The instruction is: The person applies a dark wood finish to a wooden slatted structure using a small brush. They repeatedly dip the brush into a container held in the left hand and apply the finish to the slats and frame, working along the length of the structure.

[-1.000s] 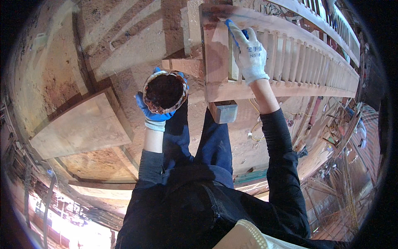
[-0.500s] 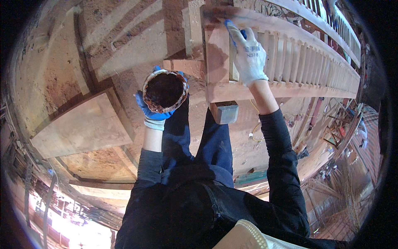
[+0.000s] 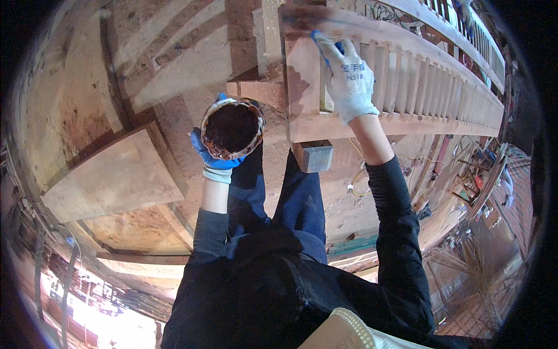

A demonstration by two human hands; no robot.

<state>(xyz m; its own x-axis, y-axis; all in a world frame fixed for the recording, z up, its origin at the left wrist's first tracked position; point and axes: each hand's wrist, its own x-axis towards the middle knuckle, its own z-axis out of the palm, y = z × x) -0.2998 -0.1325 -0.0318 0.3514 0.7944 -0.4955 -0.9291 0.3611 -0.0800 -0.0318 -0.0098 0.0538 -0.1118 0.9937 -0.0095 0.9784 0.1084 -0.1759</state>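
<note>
My left hand [image 3: 202, 152], in a white glove with blue palm and fingers, holds a round bowl [image 3: 207, 139] from below and the side. A dark brown mass [image 3: 233, 125] lies inside it, and its rim is crusted. My right hand [image 3: 349, 78], gloved alike, is at the near end of a pale wooden slatted panel [image 3: 395, 125]. Its index finger reaches toward the top rail, close to a dark stained patch [image 3: 302, 22]. The other fingers are curled under, and whatever they grip is hidden.
A square wooden leg [image 3: 314, 157] with a grey end sticks out below the panel toward my knees. On the left lies a wooden board [image 3: 116, 174] over a frame. A yellow cable [image 3: 358, 191] runs on the dusty floor. A second slatted panel [image 3: 488, 52] stands at the far right.
My right hand has shifted slightly left and down, its fingertip now a little lower by the top rail. The left hand and bowl have barely moved.
</note>
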